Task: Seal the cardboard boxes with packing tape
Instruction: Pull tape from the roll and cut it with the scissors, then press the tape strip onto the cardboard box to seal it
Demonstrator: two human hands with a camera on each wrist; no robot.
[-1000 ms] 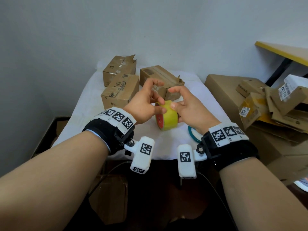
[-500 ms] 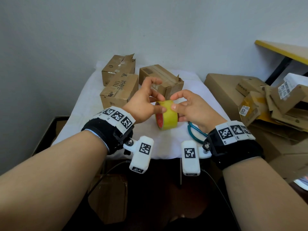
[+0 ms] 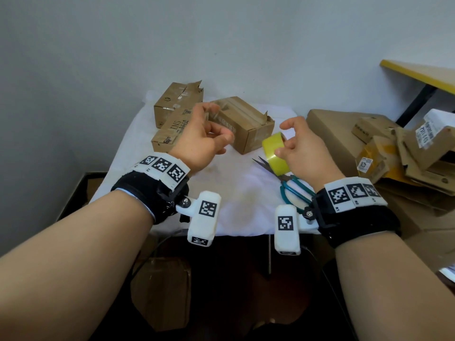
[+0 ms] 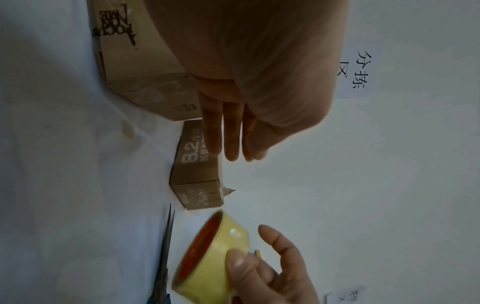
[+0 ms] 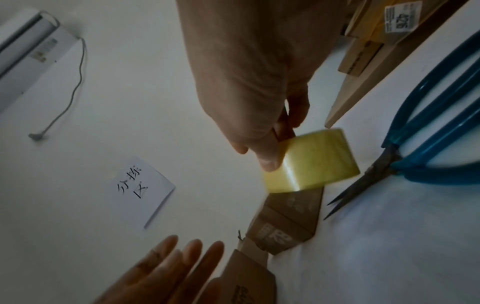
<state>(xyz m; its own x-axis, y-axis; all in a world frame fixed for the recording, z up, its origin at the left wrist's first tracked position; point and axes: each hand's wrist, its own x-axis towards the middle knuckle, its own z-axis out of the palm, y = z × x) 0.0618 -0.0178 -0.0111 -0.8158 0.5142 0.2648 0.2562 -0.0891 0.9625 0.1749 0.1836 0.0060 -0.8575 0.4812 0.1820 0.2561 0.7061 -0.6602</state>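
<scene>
Tape [image 3: 275,153]: a yellow roll held up in the air above the table [image 3: 236,205], near its right edge and just over the scissors [image 3: 293,190]; the red core faces left.
Right hand [image 3: 305,153]: thumb and fingers [image 5: 269,158] clamp the roll's rim, index finger lifted free.
Left hand [image 3: 202,141]: off the roll, well apart from it, fingers [image 4: 221,139] loosely curled and holding nothing; whether a clear strip runs to it I cannot tell.
Boxes: three on the table; the nearest box [image 3: 246,124] lies between the hands, with a torn flap at its right end.
Step, as I judge it: finding and drawing out the tape's free end.
How to do it well: turn the roll until the edge shows, lift it with a nail, pull a strip longer than the box's seam, and keep it taut so that it does not fold on itself.
Risk: the clear end is hard to see; a slack strip sticks to the fingers.
</scene>
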